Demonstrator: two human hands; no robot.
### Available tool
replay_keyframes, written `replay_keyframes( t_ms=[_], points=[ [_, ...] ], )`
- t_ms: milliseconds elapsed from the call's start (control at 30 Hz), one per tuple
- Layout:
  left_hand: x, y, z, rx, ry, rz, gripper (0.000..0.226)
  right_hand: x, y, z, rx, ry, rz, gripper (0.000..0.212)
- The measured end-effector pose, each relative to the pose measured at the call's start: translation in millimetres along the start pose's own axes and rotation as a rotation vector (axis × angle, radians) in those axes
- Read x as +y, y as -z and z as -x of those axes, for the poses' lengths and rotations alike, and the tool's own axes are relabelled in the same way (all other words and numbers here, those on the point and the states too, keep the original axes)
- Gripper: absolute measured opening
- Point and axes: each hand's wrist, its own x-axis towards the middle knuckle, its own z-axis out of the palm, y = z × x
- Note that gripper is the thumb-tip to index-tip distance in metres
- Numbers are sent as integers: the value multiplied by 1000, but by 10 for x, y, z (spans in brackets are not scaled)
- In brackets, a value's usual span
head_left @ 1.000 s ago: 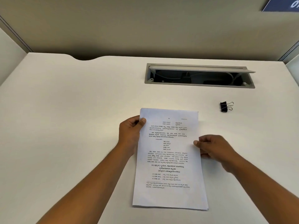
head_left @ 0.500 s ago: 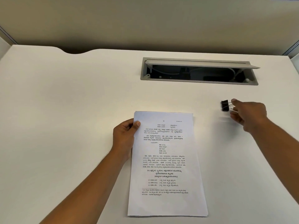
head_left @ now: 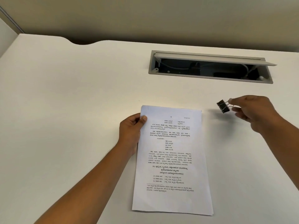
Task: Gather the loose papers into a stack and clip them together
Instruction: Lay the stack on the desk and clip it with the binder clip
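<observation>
A stack of printed white papers (head_left: 172, 160) lies on the white desk (head_left: 72, 110), its sheets roughly squared up. My left hand (head_left: 131, 131) grips the stack's upper left edge, thumb on top of the top sheet. To the right of the stack's top corner, my right hand (head_left: 254, 112) pinches the wire handles of a black binder clip (head_left: 223, 106) and holds it lifted just above the desk, its shadow below it. The clip's jaws are closed and point towards the papers.
An open grey cable hatch (head_left: 210, 66) with wires inside is set into the desk behind the papers. A beige partition wall (head_left: 145, 16) rises at the desk's far edge, which has a curved notch (head_left: 82, 42).
My right hand left the stack's right edge, reached to the binder clip on the desk, took its handles and lifted it. My left hand kept its hold on the stack.
</observation>
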Motion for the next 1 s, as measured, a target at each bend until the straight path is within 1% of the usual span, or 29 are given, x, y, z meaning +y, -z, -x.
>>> replay_keyframes(
  t_ms=[167,267,300,367,400,467,567,633,733,800,900,1000],
  points=[
    [22,1,6,-10,22,6,21,-50,-192,197,-145,-4,-32,16],
    [35,8,6,-12,46,8,19,-75,-338,318,-225,44,-20,10],
    [41,10,7,-16,51,10,18,-81,-385,345,-251,61,-23,11],
    [49,12,7,-21,60,11,17,-98,-476,379,-302,88,-14,26],
    [51,11,5,-19,65,9,18,-109,-523,397,-328,104,19,31],
    [51,9,2,-18,72,9,18,-136,-619,439,-381,136,102,29],
    [46,12,-5,-20,70,19,17,-186,-757,482,-384,185,236,26],
    [43,18,-5,-18,68,20,19,-230,-831,511,-390,224,285,29],
    [38,9,-13,-16,57,23,17,-307,-917,558,-441,319,336,38],
    [34,4,-9,-15,50,30,12,-357,-979,585,-462,436,441,41],
    [30,-2,-6,-14,36,20,12,-436,-1053,596,-470,617,595,41],
    [6,11,-8,-11,13,-30,12,-531,-1127,575,-495,715,653,38]
  ],
)
